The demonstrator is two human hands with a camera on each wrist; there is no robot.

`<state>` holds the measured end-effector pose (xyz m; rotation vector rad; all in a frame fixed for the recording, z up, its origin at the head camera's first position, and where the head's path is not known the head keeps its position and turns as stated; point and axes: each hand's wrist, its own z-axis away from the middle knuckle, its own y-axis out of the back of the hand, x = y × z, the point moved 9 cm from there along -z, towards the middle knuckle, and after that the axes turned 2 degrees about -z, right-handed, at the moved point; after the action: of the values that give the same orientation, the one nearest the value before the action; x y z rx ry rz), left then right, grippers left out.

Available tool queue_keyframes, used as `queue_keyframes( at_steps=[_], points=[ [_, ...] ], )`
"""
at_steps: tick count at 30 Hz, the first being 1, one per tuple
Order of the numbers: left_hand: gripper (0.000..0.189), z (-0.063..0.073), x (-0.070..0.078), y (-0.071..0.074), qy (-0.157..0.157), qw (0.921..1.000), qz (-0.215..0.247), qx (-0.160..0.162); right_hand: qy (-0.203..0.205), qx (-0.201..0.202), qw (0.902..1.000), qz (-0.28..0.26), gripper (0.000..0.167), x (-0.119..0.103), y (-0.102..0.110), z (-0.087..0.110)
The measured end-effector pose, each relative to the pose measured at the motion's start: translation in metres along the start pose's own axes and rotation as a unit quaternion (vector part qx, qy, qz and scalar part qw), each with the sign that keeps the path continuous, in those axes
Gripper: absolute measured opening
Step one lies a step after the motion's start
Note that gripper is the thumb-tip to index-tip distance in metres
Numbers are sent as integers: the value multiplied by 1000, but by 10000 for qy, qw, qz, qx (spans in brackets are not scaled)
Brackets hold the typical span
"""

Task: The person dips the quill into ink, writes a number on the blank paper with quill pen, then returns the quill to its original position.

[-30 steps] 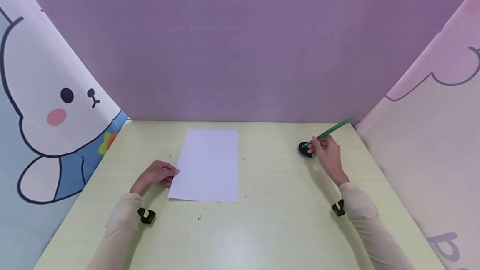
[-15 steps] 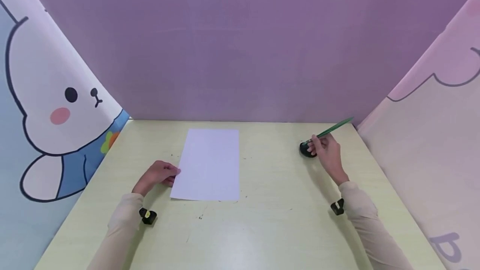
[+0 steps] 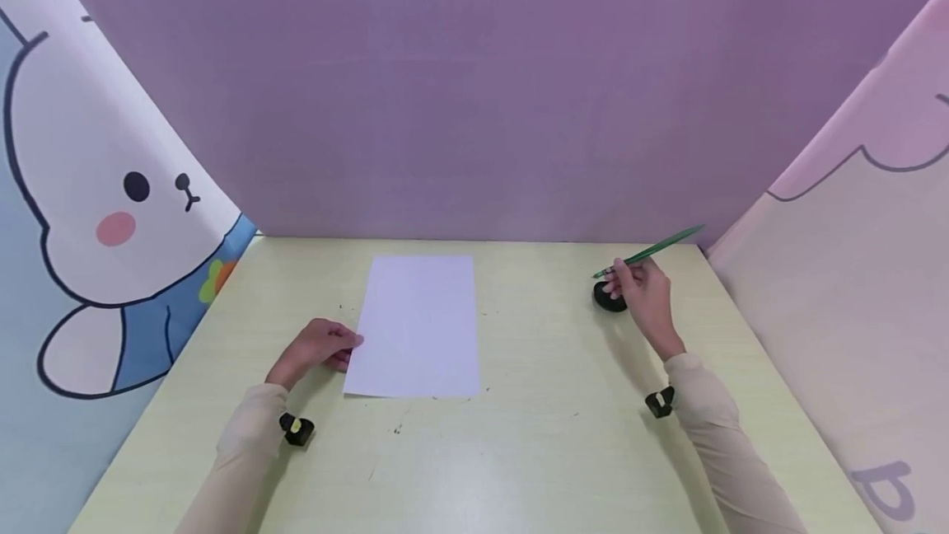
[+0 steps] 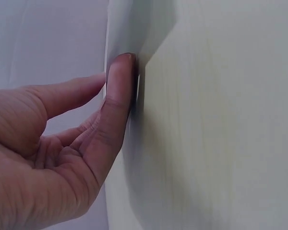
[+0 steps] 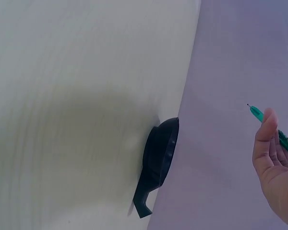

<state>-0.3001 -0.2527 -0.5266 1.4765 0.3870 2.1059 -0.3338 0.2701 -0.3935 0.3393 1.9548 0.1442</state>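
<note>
A white sheet of paper [image 3: 415, 328] lies left of centre on the table. My left hand [image 3: 317, 344] pinches its left edge, thumb on top and fingers at the underside; the left wrist view shows this hand [image 4: 81, 129] at the slightly raised edge. At the far right, my right hand [image 3: 643, 295] holds a slim green pen [image 3: 670, 240], its tip pointing left and its other end rising to the back right. Just under those fingers a small round black pen stand [image 3: 608, 298] rests on the table. Seen from the right wrist, the stand [image 5: 159, 153] has a short bent arm.
The pale wooden table [image 3: 519, 452] carries several small dark marks around the paper. A purple panel [image 3: 474, 105] rises along its back edge. Printed cartoon sheets [image 3: 133, 237] flank it on both sides. Each wrist wears a small black camera [image 3: 298, 430].
My right hand has lifted slightly, bringing the pen up off the black stand so its tip now shows beside it. The left hand keeps its hold; the paper has shifted slightly right.
</note>
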Motion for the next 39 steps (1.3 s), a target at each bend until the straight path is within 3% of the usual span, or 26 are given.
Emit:
queue_keyframes(
  at_steps=[5, 13, 23, 32, 39],
  points=[
    [32, 1, 1, 0, 36, 10000, 3, 36, -27, -1, 9998, -200, 25, 4, -6, -1],
    [35, -1, -5, 0, 121, 9999, -28, 63, -142, 114, 9992, -345, 28, 40, -10, -10],
    [33, 3, -4, -1, 70, 9999, 140, 47, -98, -55, 9994, -342, 26, 34, -20, -10],
    [38, 5, -6, 0, 42, 9998, 211, -11, -310, -312, 9986, -309, 26, 6, -36, -3],
    [41, 3, -3, 0, 82, 9995, 315, 2, -77, -458, 9987, -217, 25, -1, -46, -6]
  ],
)
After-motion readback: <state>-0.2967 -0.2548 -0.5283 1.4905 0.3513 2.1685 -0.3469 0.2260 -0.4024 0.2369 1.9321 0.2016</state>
